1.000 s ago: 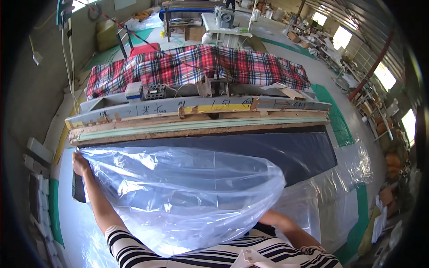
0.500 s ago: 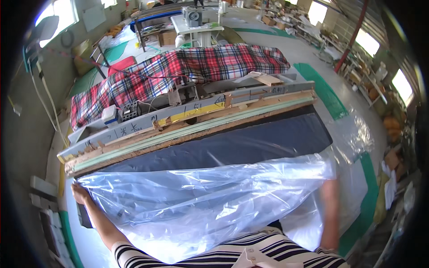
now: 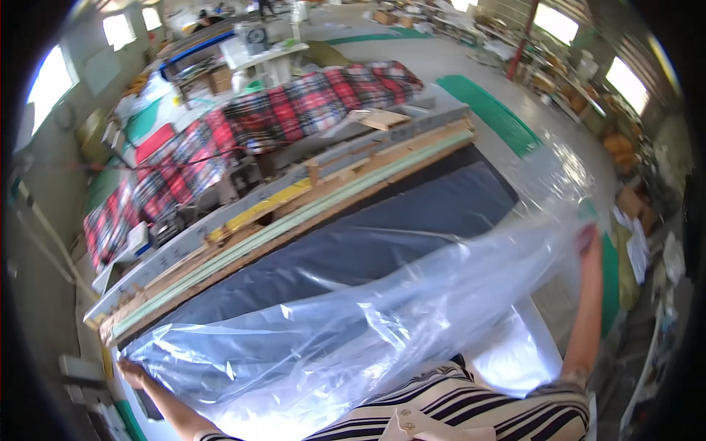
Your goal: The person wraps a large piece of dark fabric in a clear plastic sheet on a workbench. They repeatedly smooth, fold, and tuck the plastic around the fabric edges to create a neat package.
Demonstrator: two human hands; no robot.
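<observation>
A large clear plastic sheet (image 3: 353, 323) stretches between my hands, over the near part of a dark, flat panel (image 3: 353, 257) on the table. At the panel's near left corner, my left hand (image 3: 134, 373) is closed on the sheet's edge. My right hand (image 3: 588, 241) is out past the panel's right end, raised and closed on the other end of the sheet, which is blurred by motion there. Along the panel's far side runs a long wooden bar with a pale green strip (image 3: 294, 239).
Behind the bar lie a grey beam with handwritten marks (image 3: 184, 246) and a red plaid cloth (image 3: 294, 110). A small wooden board (image 3: 382, 119) rests near its right end. Green mats (image 3: 493, 114) cover parts of the floor. Cluttered shelving (image 3: 559, 88) lines the right wall.
My right hand has swung up and outward to the right, pulling the plastic sheet with it. My left hand stays at the left corner. The view has turned to the right.
</observation>
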